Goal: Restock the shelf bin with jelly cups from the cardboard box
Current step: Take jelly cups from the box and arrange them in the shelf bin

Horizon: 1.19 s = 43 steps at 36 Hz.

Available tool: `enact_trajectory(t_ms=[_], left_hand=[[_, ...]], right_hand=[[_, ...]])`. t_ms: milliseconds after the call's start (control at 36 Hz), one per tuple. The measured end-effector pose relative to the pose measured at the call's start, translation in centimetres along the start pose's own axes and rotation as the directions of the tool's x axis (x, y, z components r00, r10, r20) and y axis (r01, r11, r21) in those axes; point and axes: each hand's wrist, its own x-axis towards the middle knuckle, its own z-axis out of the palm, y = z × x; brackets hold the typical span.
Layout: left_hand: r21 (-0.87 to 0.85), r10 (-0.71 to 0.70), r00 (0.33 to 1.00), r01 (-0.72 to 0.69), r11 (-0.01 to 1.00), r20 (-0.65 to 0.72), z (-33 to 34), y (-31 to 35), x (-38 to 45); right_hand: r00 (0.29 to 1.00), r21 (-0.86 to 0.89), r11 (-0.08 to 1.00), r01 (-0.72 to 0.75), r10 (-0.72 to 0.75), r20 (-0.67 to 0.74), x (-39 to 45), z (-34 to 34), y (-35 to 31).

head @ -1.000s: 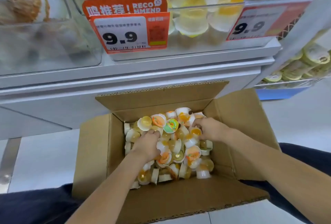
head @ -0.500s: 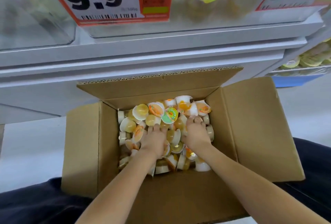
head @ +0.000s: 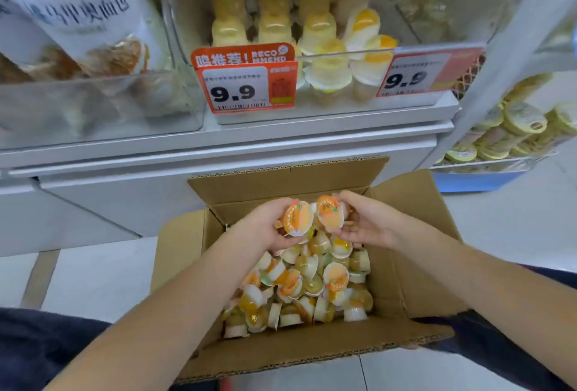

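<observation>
Brown cardboard box (head: 402, 265) sits open on the floor below the shelf, flaps out, near edge partly cut by forearms. Loose jelly cups (head: 309, 290) heaped inside, mostly toward the far and middle part; exact count not readable, many overlap. Left hand (head: 265, 228) raised above the heap, fingers curled round a cluster of cups, one orange-printed lid (head: 296, 217) facing the camera; how many cups it holds is hidden behind the palm. Right hand (head: 365, 222) beside it, also curled round cups, another orange lid (head: 329, 212) showing; cups behind it blurred. The two held lids almost touch. Shelf bin (head: 312, 109), clear plastic, directly above the box, holds stacked yellow jelly cups, top rows soft and blurred, back of bin not readable. Price tag (head: 246, 87) reading 9.9 clipped on the bin front, second tag (head: 418, 75) at right smeared. Left neighbour bin with bagged bread (head: 78, 22), print hard to read, bag cut off by the frame. Round yellow packs (head: 518, 125) far right, partly cut off. Dark trousers (head: 37, 347) at both lower corners.
</observation>
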Motion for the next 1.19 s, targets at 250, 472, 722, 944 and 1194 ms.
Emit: enact_trajectory(t_ms=[250, 472, 722, 944, 1194], left_hand=[[-0.119, 0.128, 0.979, -0.109, 0.987, 0.159, 2.5, 3.2, -11.6], [-0.088, 0.295, 0.899, -0.281, 0.956, 0.323, 3.9, 3.1, -14.1], [-0.104, 0.317, 0.73, -0.322, 0.941, 0.605, 2.5, 3.8, -13.8], [-0.053, 0.306, 0.647, -0.38, 0.923, 0.698, 1.4, 3.5, -14.3], [-0.001, 0.248, 0.704, -0.332, 0.943, 0.665, 1.4, 2.6, -14.5]], right_hand=[[0.713, -0.316, 0.649, 0.692, -0.683, 0.158, -10.9, 3.8, -4.9], [0.374, -0.502, 0.118, 0.857, -0.813, 0.447, -12.3, 4.8, -3.8], [0.46, -0.5, 0.228, 0.835, -0.789, 0.408, -12.2, 3.8, -4.3], [0.489, -0.44, 0.304, 0.845, -0.772, 0.407, -12.0, 4.2, -3.6], [0.494, -0.568, 0.18, 0.803, -0.734, 0.466, -12.6, 4.1, -3.6]])
